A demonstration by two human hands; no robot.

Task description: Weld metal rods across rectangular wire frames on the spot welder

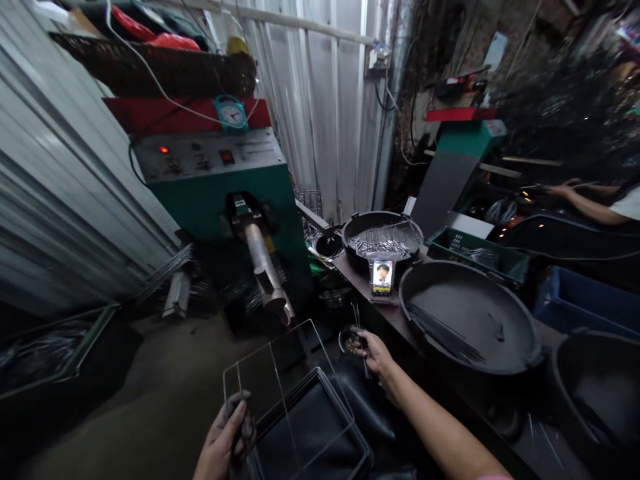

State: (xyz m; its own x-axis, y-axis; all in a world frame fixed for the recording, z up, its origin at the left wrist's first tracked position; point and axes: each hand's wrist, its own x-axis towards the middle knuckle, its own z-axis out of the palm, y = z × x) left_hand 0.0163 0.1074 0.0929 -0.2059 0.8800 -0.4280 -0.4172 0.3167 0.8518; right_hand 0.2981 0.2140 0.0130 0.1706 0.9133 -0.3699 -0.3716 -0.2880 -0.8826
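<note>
My left hand (pixel 231 427), in a darkened glove or finger covering, is closed on the edge of a rectangular wire frame (pixel 284 399) with thin cross wires. Under it, more rectangular frames (pixel 361 445) lie stacked over my lap on dark, shiny material. My right hand (pixel 376 355) pinches a few thin metal rods (pixel 357 312), which stick out above and below the fingers. Just beside those fingers is a small round bowl (pixel 343 339) of small pieces. Ahead stands a green and red welding machine (pixel 220 200), its thick metal arm (pixel 265 267) pointing down toward the frame.
On the right-hand bench, a pan (pixel 350 250) holds metal wires and a larger pan (pixel 520 313) holds dark rods. A lit phone (pixel 382 279) stands between them. Crates (pixel 580 300) sit farther right, near another person's arm (pixel 590 205). A wire-filled bin (pixel 95 343) is at left.
</note>
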